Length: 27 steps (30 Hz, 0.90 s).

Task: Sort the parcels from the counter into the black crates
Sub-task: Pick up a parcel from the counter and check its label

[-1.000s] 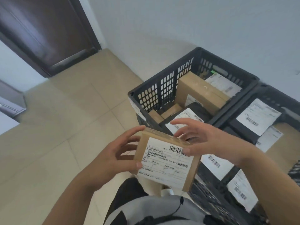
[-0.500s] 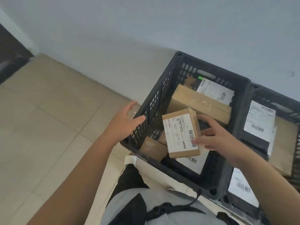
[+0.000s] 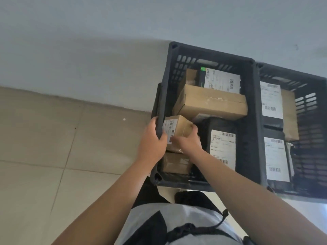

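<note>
Head view: left hand (image 3: 152,142) grips the left rim of the near black crate (image 3: 251,121). Right hand (image 3: 187,141) holds a small labelled cardboard parcel (image 3: 177,129) inside that crate, against its left wall, atop another box (image 3: 175,163).

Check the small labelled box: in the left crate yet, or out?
In. The small box sits below the left crate rim, atop another carton, right hand on it; left hand grips the rim.

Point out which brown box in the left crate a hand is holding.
The small labelled box at the crate's left wall, under the right hand; the other brown boxes go untouched.
</note>
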Tool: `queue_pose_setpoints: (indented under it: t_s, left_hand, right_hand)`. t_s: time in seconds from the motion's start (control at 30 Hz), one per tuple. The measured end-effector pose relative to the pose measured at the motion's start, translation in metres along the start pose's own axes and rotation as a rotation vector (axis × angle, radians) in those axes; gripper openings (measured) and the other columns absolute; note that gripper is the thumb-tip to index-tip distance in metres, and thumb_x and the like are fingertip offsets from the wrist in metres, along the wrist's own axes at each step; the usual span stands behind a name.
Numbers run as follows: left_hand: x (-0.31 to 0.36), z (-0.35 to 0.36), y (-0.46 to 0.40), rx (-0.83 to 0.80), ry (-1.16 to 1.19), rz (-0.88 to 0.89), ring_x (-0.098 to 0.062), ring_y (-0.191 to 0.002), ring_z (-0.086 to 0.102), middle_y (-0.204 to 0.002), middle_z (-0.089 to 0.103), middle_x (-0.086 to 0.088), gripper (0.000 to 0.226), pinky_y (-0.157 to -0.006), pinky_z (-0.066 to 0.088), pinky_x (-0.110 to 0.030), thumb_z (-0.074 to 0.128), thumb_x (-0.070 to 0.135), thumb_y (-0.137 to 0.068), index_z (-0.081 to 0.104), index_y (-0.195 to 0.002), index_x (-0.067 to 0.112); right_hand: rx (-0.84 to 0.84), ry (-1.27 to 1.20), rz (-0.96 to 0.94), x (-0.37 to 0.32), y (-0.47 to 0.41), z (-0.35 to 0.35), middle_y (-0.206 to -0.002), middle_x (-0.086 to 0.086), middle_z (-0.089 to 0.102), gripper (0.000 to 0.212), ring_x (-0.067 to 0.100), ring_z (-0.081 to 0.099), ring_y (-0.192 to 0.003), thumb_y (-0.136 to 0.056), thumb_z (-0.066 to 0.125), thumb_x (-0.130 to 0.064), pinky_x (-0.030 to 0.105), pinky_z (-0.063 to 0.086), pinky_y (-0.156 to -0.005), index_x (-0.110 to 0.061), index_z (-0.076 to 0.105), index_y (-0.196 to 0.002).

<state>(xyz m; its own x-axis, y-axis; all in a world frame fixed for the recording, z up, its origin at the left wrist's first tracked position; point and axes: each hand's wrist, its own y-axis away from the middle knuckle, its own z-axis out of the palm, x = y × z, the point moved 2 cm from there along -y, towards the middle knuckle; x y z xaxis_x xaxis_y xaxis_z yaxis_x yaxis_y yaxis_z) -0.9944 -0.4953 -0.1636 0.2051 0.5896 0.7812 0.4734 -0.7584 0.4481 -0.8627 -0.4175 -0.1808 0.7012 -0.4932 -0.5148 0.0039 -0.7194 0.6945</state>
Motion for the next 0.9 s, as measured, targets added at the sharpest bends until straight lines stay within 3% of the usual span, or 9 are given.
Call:
queue_pose_setpoints:
  t_s: [0.1,0.23,0.3,0.4,0.53,0.9]
  left_hand:
    - [-0.001,0.001,-0.001,-0.015,0.028,-0.009,-0.019,-0.131,0.057,-0.146,0.054,0.002,0.056,-0.102,0.055,-0.035,0.059,0.029,-0.102,0.035,-0.153,0.026]
    - [-0.002,0.003,-0.003,-0.016,0.025,-0.042,-0.020,-0.127,0.060,-0.145,0.055,0.002,0.060,-0.103,0.055,-0.037,0.061,0.026,-0.101,0.035,-0.155,0.027]
    - [-0.003,0.005,-0.003,-0.023,0.027,-0.067,-0.021,-0.131,0.057,-0.149,0.052,0.001,0.062,-0.106,0.048,-0.030,0.061,0.025,-0.102,0.032,-0.156,0.027]
    - [-0.001,0.006,-0.003,-0.020,0.011,-0.089,-0.020,-0.141,0.047,-0.155,0.046,0.001,0.063,-0.098,0.035,-0.021,0.060,0.023,-0.103,0.030,-0.158,0.024]
    - [0.000,0.006,-0.003,-0.022,0.018,-0.086,-0.019,-0.148,0.038,-0.160,0.040,0.001,0.064,-0.100,0.030,-0.020,0.059,0.020,-0.103,0.028,-0.159,0.022]
    - [0.002,0.003,0.000,-0.019,0.010,-0.079,-0.021,-0.147,0.039,-0.159,0.041,0.000,0.063,-0.098,0.030,-0.020,0.060,0.018,-0.102,0.030,-0.158,0.023]
  right_hand:
    - [0.043,0.123,0.030,0.001,-0.011,0.019,-0.160,0.013,0.027,0.108,0.039,0.050,-0.132,-0.082,0.082,-0.037,0.046,0.050,-0.097,-0.038,0.005,-0.159]
    - [0.055,0.270,0.024,0.003,-0.023,0.040,-0.165,0.015,0.019,0.107,0.043,0.044,-0.140,-0.087,0.078,-0.038,0.050,0.052,-0.104,-0.040,0.001,-0.161]
    - [0.063,0.359,0.040,0.005,-0.031,0.049,-0.166,0.018,0.018,0.104,0.043,0.038,-0.145,-0.090,0.074,-0.038,0.052,0.049,-0.108,-0.034,-0.001,-0.162]
    - [0.059,0.463,0.034,0.006,-0.039,0.059,-0.165,0.024,0.017,0.098,0.044,0.033,-0.146,-0.096,0.067,-0.033,0.051,0.044,-0.112,-0.022,-0.003,-0.164]
    - [0.085,0.563,0.030,0.008,-0.046,0.071,-0.161,0.027,0.022,0.090,0.045,0.034,-0.143,-0.098,0.061,-0.027,0.047,0.043,-0.113,-0.010,0.000,-0.163]
    - [0.104,0.601,0.035,0.012,-0.044,0.071,-0.161,0.021,0.024,0.095,0.040,0.033,-0.145,-0.095,0.068,-0.036,0.047,0.046,-0.107,-0.011,0.006,-0.162]
